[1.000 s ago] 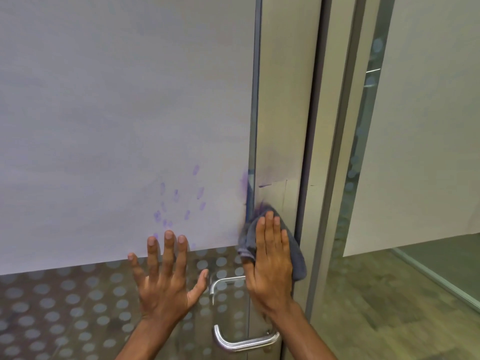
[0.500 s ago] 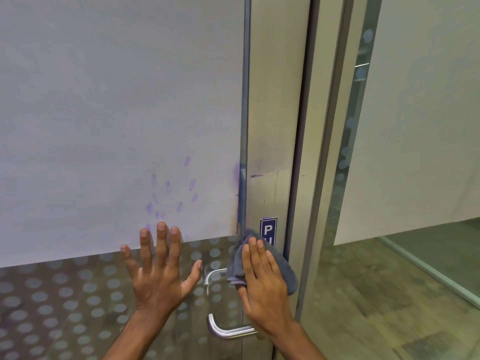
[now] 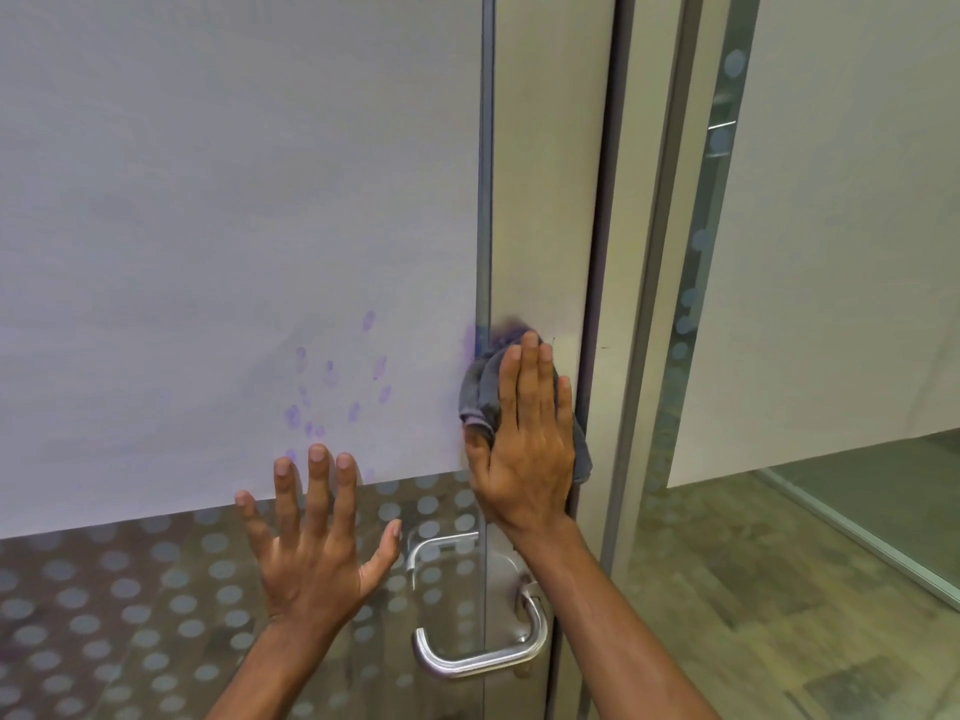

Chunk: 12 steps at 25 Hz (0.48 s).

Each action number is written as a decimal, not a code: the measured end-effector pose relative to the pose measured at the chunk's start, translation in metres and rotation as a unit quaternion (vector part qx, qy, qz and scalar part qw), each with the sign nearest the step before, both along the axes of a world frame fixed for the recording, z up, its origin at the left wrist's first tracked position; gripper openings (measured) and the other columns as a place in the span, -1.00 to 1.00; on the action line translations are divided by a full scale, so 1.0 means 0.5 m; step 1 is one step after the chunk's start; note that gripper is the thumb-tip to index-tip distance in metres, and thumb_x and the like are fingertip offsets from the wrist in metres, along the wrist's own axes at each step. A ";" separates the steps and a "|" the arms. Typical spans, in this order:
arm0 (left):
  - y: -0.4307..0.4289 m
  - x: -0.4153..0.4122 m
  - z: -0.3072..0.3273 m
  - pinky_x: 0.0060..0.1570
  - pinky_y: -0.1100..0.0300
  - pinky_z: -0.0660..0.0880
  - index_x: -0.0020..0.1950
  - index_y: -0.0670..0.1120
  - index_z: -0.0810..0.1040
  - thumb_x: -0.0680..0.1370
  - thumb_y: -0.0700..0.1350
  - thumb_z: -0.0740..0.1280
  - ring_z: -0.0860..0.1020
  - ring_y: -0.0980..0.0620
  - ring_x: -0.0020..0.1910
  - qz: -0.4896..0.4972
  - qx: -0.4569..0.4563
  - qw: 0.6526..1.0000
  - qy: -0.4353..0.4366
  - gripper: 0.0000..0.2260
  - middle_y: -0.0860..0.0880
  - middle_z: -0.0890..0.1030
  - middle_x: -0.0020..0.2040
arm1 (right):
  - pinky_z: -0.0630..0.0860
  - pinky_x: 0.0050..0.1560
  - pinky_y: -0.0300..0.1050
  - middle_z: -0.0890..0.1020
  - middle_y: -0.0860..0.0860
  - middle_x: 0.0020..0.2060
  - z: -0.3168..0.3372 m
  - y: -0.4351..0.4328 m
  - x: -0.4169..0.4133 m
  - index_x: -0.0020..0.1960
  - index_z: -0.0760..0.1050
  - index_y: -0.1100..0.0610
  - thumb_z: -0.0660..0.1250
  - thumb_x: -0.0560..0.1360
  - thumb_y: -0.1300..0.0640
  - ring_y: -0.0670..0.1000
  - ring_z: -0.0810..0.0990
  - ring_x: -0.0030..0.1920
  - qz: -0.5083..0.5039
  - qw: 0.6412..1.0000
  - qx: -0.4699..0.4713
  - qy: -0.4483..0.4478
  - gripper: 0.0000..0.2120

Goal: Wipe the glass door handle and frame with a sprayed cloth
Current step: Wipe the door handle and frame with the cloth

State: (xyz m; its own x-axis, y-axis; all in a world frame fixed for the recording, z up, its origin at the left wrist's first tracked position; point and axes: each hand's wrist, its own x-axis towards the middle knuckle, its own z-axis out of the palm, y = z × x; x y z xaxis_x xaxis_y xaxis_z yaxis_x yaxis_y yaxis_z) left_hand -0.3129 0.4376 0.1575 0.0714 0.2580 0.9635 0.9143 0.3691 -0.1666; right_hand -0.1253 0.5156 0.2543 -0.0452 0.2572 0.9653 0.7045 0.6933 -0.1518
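Note:
My right hand (image 3: pixel 524 439) presses a crumpled grey cloth (image 3: pixel 480 394) flat against the beige door frame (image 3: pixel 545 174), just right of the glass edge and above the handle. Most of the cloth is hidden under the palm. The curved silver door handle (image 3: pixel 483 654) sits below my right wrist, untouched. My left hand (image 3: pixel 311 543) lies flat on the glass door (image 3: pixel 234 200) with its fingers spread, at the lower edge of the frosted white panel, left of the handle. Purple smudges dot the glass above its fingertips.
The lower glass carries a pattern of grey dots (image 3: pixel 104 615). A second handle (image 3: pixel 436 548) shows through the glass on the far side. To the right stand a dark door gap, a metal post (image 3: pixel 660 304) and another frosted glass panel (image 3: pixel 831 252) over a wood-look floor.
My right hand slid the cloth down the frame, uncovering a small blue sign, then back up higher along the frame, covering it again. My left hand stayed flat on the glass.

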 end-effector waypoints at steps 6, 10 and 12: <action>-0.003 0.002 0.003 0.47 -0.33 -0.11 0.60 -0.13 0.01 0.54 0.30 0.13 -0.08 -0.20 0.59 -0.001 0.001 1.000 0.001 -0.21 -0.13 -0.07 0.62 | -0.17 0.56 -0.07 -0.10 0.00 0.56 -0.099 -0.018 -0.005 0.56 -0.20 0.15 0.03 0.57 -0.03 0.02 -0.12 0.57 -0.009 0.985 -0.121 0.120 -0.32; -0.001 0.002 0.004 0.47 -0.33 -0.12 0.60 -0.14 -0.01 0.54 0.30 0.11 -0.08 -0.20 0.59 0.005 0.003 1.000 0.006 -0.21 -0.14 -0.07 0.62 | -0.21 0.54 -0.09 -0.27 -0.04 0.56 -0.193 -0.035 0.004 0.55 -0.33 0.09 0.06 0.55 -0.02 0.00 -0.20 0.56 -0.002 0.984 -0.158 0.085 -0.26; 0.000 0.001 0.003 0.47 -0.33 -0.11 0.60 -0.14 0.00 0.54 0.30 0.11 -0.07 -0.21 0.59 0.011 0.002 1.000 0.007 -0.21 -0.14 -0.06 0.62 | -0.21 0.54 -0.09 -0.26 -0.03 0.56 -0.181 -0.030 0.005 0.55 -0.33 0.10 0.05 0.55 -0.04 0.02 -0.19 0.56 0.005 0.984 -0.154 0.087 -0.25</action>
State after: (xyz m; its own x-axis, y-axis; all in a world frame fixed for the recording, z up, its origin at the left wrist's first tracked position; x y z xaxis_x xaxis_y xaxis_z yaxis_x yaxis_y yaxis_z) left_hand -0.3123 0.4375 0.1592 0.0801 0.2550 0.9636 0.9037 0.3893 -0.1781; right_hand -0.1228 0.5005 0.1639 0.1105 0.5394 0.8348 0.6424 0.6021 -0.4741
